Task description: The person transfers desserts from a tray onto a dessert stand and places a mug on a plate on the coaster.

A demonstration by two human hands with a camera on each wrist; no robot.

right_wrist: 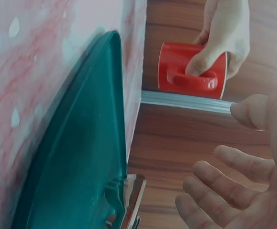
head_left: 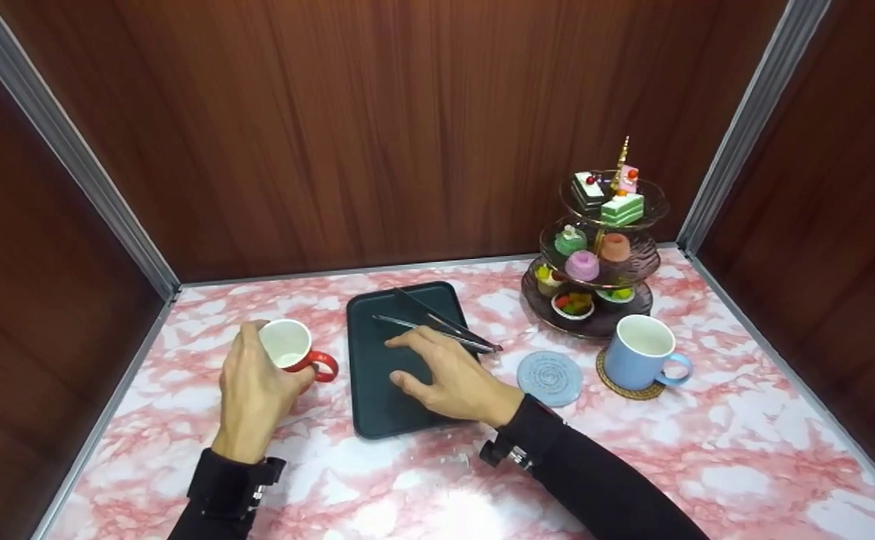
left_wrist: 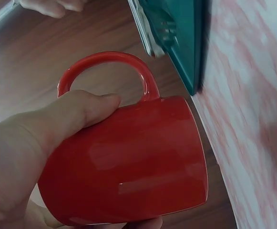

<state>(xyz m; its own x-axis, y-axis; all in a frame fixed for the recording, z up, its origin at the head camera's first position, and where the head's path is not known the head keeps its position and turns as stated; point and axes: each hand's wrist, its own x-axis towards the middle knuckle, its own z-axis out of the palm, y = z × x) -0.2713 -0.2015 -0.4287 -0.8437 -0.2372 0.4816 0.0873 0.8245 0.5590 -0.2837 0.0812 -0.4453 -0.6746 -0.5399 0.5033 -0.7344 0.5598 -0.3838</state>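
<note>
A red mug (head_left: 286, 339) with a white inside is in my left hand (head_left: 252, 390). Thumb and fingers grip its body from the left, with the handle pointing right toward the tray. In the right wrist view the mug (right_wrist: 171, 62) hangs above the tabletop. Over the dark green tray (head_left: 374, 397) hovers my right hand (head_left: 452, 375), fingers spread and holding nothing. Close beyond its fingers, long thin metal utensils (head_left: 474, 341) that look like tongs lie across the tray, their ends past its right edge. The palm side of the right hand is hidden in the head view.
Right of the tray lies a pale blue round coaster (head_left: 549, 379). A light blue mug (head_left: 636, 356) stands on a woven coaster (head_left: 608, 381) farther right. Behind it rises a three-tier stand (head_left: 531, 300) with small cakes and desserts. Wooden walls (head_left: 437, 150) enclose the marbled table (head_left: 377, 495).
</note>
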